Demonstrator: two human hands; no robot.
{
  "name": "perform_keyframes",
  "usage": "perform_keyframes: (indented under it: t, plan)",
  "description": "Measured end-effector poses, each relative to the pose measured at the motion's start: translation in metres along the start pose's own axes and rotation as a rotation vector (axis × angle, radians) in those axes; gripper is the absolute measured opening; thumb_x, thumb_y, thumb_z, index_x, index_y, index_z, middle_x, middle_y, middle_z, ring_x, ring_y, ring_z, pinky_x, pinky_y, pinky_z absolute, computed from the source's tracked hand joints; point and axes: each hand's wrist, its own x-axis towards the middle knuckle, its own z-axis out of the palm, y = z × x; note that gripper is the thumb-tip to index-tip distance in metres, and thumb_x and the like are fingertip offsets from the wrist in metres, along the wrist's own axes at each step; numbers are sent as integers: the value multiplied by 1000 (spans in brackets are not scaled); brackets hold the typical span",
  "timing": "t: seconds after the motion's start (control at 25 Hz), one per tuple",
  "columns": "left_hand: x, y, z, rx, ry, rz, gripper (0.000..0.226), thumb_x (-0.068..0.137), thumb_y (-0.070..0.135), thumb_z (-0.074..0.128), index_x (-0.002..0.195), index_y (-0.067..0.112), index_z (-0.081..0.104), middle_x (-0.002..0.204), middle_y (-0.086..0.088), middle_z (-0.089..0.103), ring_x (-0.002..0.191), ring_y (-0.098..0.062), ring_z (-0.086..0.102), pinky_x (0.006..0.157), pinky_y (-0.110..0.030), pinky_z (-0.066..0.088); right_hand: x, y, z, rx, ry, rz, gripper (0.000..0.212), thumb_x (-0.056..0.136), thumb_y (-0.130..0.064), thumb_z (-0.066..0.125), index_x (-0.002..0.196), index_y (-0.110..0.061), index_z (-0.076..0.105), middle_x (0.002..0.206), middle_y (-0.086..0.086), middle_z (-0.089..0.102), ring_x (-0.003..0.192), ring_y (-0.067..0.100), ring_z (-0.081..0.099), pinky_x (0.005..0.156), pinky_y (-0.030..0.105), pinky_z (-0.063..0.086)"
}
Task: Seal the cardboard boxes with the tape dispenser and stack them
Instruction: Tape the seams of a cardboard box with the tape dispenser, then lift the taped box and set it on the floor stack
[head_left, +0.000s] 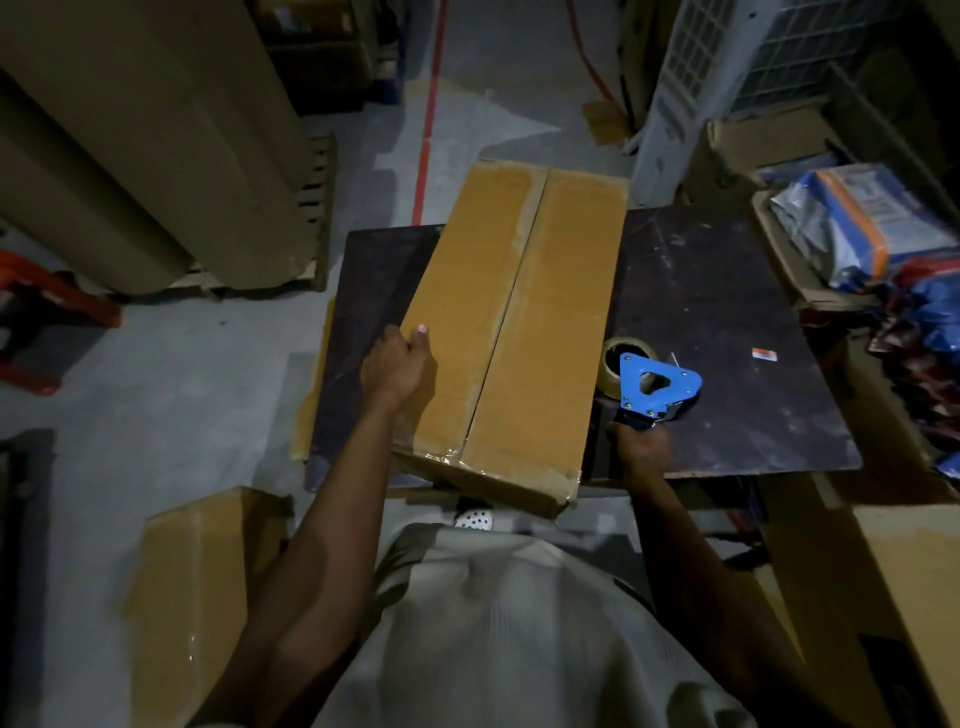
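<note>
Far out at nine o'clock a red plastic stool (36, 306) is half out of sight. Tall sheets of brown corrugated cardboard (156, 156) stand at ten o'clock. At seven o'clock a plain brown cardboard box (197, 597) sits on the grey floor, dim and blurred.

The left hand (397, 364) is on the nine o'clock edge of the long tan cardboard box (524, 312). Its grip is closed over that edge, thumb on top and fingers curled down the side, out of sight. This box lies flat on the dark scuffed wooden worktop (727, 291), running from six towards twelve o'clock, and both ends overhang the board. A strip of clear glossy tape covers its centre seam and wrinkles where it folds over the near end.

Just beside the box at three o'clock is the blue metal tape dispenser (657, 382), a rounded triangular plate with a hole and a roll of clear tape (613, 364) mounted behind it. I cannot tell whether it touches the board. The right hand (641, 449) has its grip wrapped round the dispenser's handle, which shadow and fingers mostly hide.

Further towards three o'clock a small orange label (764, 355) lies on the board. At two o'clock, crinkled grey and blue plastic packets (852, 223) fill an open carton, their print unreadable.
</note>
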Motion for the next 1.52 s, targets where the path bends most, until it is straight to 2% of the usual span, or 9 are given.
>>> perform_keyframes:
  t: [0.12, 0.24, 0.32, 0.4, 0.6, 0.84, 1.16, 1.32, 1.52]
  plan:
    - [2, -10, -5, -257, -84, -112, 58, 96, 59, 49, 128, 12, 61, 125, -13, 66, 116, -37, 60, 90, -41, 46, -20, -42, -18, 126, 57, -105, 85, 78, -63, 68, 139, -7, 48, 141, 22, 49, 135, 42, 46, 108, 54, 42]
    - [-8, -22, -9, -146, 8, -119, 56, 99, 56, 46, 116, 8, 69, 113, -16, 68, 108, -39, 62, 87, -42, 49, -68, -63, -16, 237, -242, -316, 75, 82, -70, 56, 134, -16, 57, 130, 11, 65, 122, 34, 61, 102, 53, 51]
    - [-26, -24, -7, -54, 124, -140, 54, 101, 53, 42, 110, 8, 71, 114, -22, 68, 107, -43, 62, 89, -46, 51, -105, -54, -9, 125, -357, -393, 78, 91, -59, 63, 150, -12, 42, 151, 11, 49, 138, 33, 48, 112, 47, 42]
    - [-46, -25, -5, -84, 158, -167, 47, 103, 46, 42, 114, 10, 70, 117, -23, 67, 111, -42, 60, 92, -46, 49, -124, -44, -3, 8, -304, -422, 93, 91, -53, 69, 159, -8, 23, 163, 13, 29, 146, 32, 35, 117, 42, 33]
    - [-73, -43, -34, -164, 245, -205, 36, 103, 39, 46, 119, 16, 67, 120, -16, 68, 112, -37, 60, 90, -39, 43, -139, -51, 5, 2, -286, -550, 94, 72, -60, 75, 151, -25, 39, 147, 5, 55, 132, 31, 53, 109, 47, 46]
    - [-114, -90, -100, -319, 458, -333, 35, 100, 39, 54, 124, 17, 66, 116, -7, 71, 107, -31, 64, 81, -28, 39, -194, -87, 44, -3, -498, -763, 90, 80, -44, 82, 155, -29, 34, 147, 1, 54, 131, 24, 53, 108, 46, 46]
    - [-183, -266, -181, -399, 715, -587, 40, 85, 50, 55, 99, 17, 72, 87, -2, 74, 85, -25, 69, 83, -38, 56, -342, -59, 163, -162, -802, -929, 96, 74, -60, 75, 155, -27, 34, 152, 2, 52, 135, 25, 53, 110, 49, 47]
    - [-215, -371, -213, -382, 709, -720, 25, 87, 38, 55, 86, 15, 65, 80, -4, 67, 80, -28, 64, 70, -35, 46, -421, -11, 240, -289, -914, -952, 100, 71, -71, 67, 155, -29, 32, 156, 0, 48, 139, 29, 49, 110, 51, 46]
    - [-233, -511, -238, -331, 661, -822, 19, 91, 33, 53, 87, 17, 60, 89, -9, 66, 88, -32, 62, 73, -36, 44, -511, 57, 338, -489, -926, -921, 100, 69, -73, 64, 154, -31, 32, 153, 5, 47, 137, 33, 47, 108, 50, 48]
